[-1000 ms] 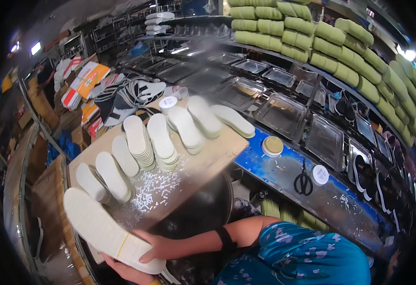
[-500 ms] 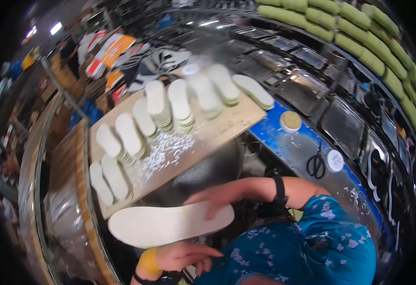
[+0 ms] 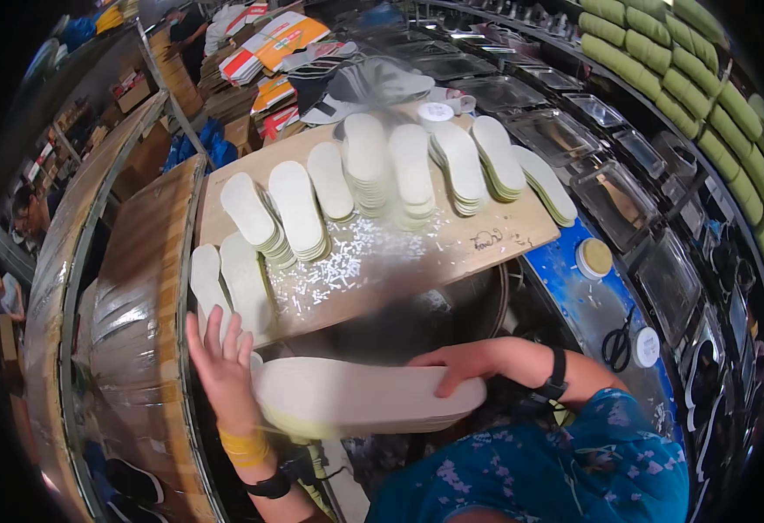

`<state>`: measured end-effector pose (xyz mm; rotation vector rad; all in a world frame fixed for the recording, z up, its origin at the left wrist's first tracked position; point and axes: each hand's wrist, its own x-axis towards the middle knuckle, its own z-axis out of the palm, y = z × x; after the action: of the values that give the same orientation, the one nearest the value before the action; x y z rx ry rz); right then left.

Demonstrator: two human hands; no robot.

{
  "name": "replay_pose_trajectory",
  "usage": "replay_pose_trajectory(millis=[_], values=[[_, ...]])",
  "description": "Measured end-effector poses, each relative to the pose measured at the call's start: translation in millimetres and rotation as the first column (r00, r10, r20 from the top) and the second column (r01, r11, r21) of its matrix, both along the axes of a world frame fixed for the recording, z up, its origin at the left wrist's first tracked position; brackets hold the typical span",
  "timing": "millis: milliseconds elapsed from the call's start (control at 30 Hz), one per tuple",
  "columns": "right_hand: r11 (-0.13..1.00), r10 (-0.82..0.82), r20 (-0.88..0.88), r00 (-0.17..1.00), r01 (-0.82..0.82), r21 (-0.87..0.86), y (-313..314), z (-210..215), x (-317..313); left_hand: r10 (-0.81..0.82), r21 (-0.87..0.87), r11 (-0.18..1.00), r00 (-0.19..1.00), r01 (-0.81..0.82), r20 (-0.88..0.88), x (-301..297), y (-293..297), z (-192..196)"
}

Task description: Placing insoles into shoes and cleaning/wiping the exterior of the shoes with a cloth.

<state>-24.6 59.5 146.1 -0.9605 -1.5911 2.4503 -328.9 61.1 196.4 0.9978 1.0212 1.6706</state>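
A stack of pale shoe insoles point(image 3: 356, 397) is held flat between my two hands, just below the wooden board point(image 3: 451, 253). My left hand point(image 3: 220, 366) presses its open palm against the stack's left end, fingers spread upward. My right hand point(image 3: 451, 366) grips the right end from above. On the board lie several piles of matching white insoles point(image 3: 390, 166), with white scraps point(image 3: 347, 261) scattered in the board's middle.
A blue bench point(image 3: 587, 301) at right carries a round lid, a small white cap and black scissors point(image 3: 617, 344). Behind it are metal trays point(image 3: 613, 196) and rows of green rolls point(image 3: 704, 96). A curved metal and wood rail point(image 3: 138, 288) runs at left. Boxes and shoe uppers sit at the back.
The insole stack has come up from low at my left to level in front of me. My left hand has moved from beneath it to its left end.
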Motion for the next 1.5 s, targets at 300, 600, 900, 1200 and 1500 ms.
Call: replay_pose_trajectory(millis=[300, 600, 900, 1200, 1500], values=[[0.700, -0.517, -0.401, 0.756, 0.643, 0.311, 108.4, 42.0, -24.2, -0.200, -0.152, 0.979, 0.801, 0.137, -0.564, 31.8, 18.9, -148.0], [0.500, -0.825, -0.252, 0.506, 0.861, 0.094, 279.0, -2.0, -95.8, -0.142, -0.086, 0.976, 0.289, 0.198, -0.947, 63.1, 13.1, -186.6], [0.344, -0.914, -0.162, 0.373, 0.922, 0.179, 310.2, -39.9, -109.9, -0.069, -0.014, 0.982, 0.292, 0.187, -0.954, 65.2, 14.4, -184.9], [0.297, -0.952, -0.087, 0.293, 0.954, -0.036, 286.6, -48.4, -105.8, -0.124, -0.069, 0.982, 0.328, 0.175, -0.937, 74.1, 9.3, -189.6], [0.615, -0.370, 0.260, 0.892, 0.025, 0.788, 98.0, -5.2, 52.1, -0.146, -0.129, 0.985, 0.149, 0.118, -0.978, 72.5, 5.5, -186.2]])
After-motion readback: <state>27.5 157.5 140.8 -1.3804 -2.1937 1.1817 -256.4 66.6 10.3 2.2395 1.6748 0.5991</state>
